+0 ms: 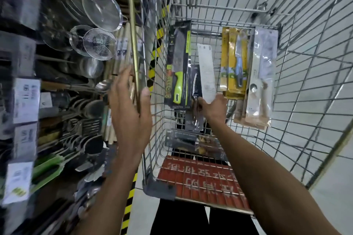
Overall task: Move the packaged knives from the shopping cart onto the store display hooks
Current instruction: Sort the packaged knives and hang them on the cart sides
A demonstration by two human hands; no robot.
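Observation:
The wire shopping cart (298,74) holds several packaged knives. My right hand (212,106) reaches into it and grips a white packaged knife (205,71) by its lower end, beside a black-carded serrated knife (196,86). A green-handled cleaver pack (178,66) lies at the cart's left. Yellow-carded blue knives (236,59) and a pale pack with a wood handle (261,74) lie at the right. Another dark pack (189,141) rests nearer me. My left hand (129,108) hovers open outside the cart's left wall, holding nothing, fingers toward the display.
The store display on the left carries metal strainers (101,8), ladles and spoons (86,101), and price tags (26,99). A brass pole (133,30) rises beside the cart. Yellow-black hazard tape (129,206) lines the tiled floor. A red child-seat panel (198,179) sits at the cart's near end.

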